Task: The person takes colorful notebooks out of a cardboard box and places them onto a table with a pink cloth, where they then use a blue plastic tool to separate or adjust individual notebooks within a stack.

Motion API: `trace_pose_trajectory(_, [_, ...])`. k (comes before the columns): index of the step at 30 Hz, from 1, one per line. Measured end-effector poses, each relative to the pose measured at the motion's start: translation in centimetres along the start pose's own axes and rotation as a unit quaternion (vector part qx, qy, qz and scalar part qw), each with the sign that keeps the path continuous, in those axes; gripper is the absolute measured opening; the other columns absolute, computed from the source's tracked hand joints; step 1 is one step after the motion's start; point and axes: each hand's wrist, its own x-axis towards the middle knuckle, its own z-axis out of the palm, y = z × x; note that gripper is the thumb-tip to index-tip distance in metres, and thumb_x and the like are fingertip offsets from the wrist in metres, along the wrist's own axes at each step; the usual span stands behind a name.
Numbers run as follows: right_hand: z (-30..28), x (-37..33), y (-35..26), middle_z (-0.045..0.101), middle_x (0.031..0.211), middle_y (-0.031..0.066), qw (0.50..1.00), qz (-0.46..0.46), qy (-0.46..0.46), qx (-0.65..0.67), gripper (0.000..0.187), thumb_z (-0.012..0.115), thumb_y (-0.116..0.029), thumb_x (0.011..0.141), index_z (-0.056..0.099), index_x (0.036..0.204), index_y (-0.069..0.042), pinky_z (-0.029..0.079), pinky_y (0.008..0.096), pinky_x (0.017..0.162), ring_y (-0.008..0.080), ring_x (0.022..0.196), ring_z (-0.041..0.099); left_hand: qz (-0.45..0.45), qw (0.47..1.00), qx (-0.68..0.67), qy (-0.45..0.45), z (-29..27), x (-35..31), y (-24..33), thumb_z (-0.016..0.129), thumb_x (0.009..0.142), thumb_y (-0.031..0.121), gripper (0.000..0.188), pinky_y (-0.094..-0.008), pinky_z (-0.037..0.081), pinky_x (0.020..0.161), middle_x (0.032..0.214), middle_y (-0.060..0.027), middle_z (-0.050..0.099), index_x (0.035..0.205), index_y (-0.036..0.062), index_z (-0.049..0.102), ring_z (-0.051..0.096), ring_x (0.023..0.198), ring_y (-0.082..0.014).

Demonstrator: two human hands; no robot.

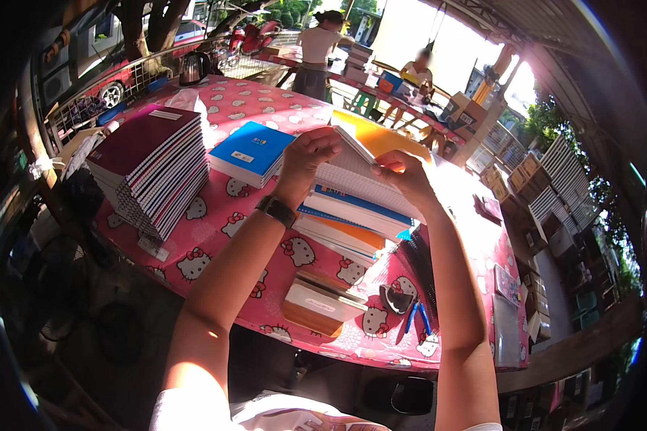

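Pink cartoon-print cloth covers the table; near its middle the left hand and right hand pinch a gridded notebook over the notebook pile. It looks light, floppy; best gripped at opposite edges.

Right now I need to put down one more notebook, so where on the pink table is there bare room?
Bare pink cloth lies between the tall maroon stack and the stack under both hands, and far behind the blue notebooks. The near edge is crowded: stapler box, tape dispenser, blue pens.
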Motion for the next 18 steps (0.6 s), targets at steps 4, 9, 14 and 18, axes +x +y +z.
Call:
trace_pose_trajectory(4, [0.0, 0.0, 0.2, 0.064, 0.087, 0.0072, 1.000, -0.006, 0.002, 0.007, 0.032, 0.072, -0.029, 0.074, 0.063, 0.090, -0.003, 0.046, 0.0301, 0.076, 0.0169, 0.083, 0.060, -0.016, 1.000, 0.006, 0.003, -0.3, 0.3, -0.2, 0.070, 0.076, 0.010, 0.035, -0.0233, 0.046, 0.075, 0.096, -0.0071, 0.064, 0.107, -0.0003, 0.058, 0.059, 0.087, -0.0111])
trace_pose_trajectory(9, [0.2, 0.0, 0.2, 0.064, 0.087, 0.0072, 1.000, -0.001, -0.002, 0.007, 0.031, 0.071, -0.028, 0.074, 0.063, 0.089, -0.002, 0.045, 0.0299, 0.077, 0.0174, 0.084, 0.060, -0.045, 0.997, -0.041, 0.041, -0.5, 1.0, 0.1, 0.069, 0.078, 0.016, 0.030, -0.0237, 0.045, 0.076, 0.093, -0.0062, 0.065, 0.103, 0.0013, 0.061, 0.060, 0.085, -0.0111])
trace_pose_trajectory(14, [0.1, -0.2, 0.2, 0.063, 0.087, 0.0072, 1.000, 0.010, -0.007, 0.010, 0.032, 0.070, -0.026, 0.076, 0.061, 0.095, -0.002, 0.044, 0.0283, 0.077, 0.0162, 0.085, 0.058, -0.070, 0.995, -0.059, 0.032, -0.3, 0.7, 0.5, 0.068, 0.079, 0.017, 0.030, -0.0240, 0.045, 0.077, 0.095, -0.0054, 0.064, 0.103, 0.0023, 0.062, 0.059, 0.085, -0.0120])
trace_pose_trajectory(18, [0.2, 0.2, -0.1, 0.063, 0.087, 0.0068, 1.000, 0.003, 0.001, 0.001, 0.030, 0.071, -0.026, 0.075, 0.062, 0.092, -0.002, 0.044, 0.0290, 0.077, 0.0163, 0.084, 0.059, -0.068, 0.996, -0.062, 0.008, -1.2, 0.9, 0.7, 0.069, 0.078, 0.019, 0.032, -0.0245, 0.045, 0.077, 0.097, -0.0055, 0.064, 0.104, 0.0021, 0.061, 0.059, 0.086, -0.0118])
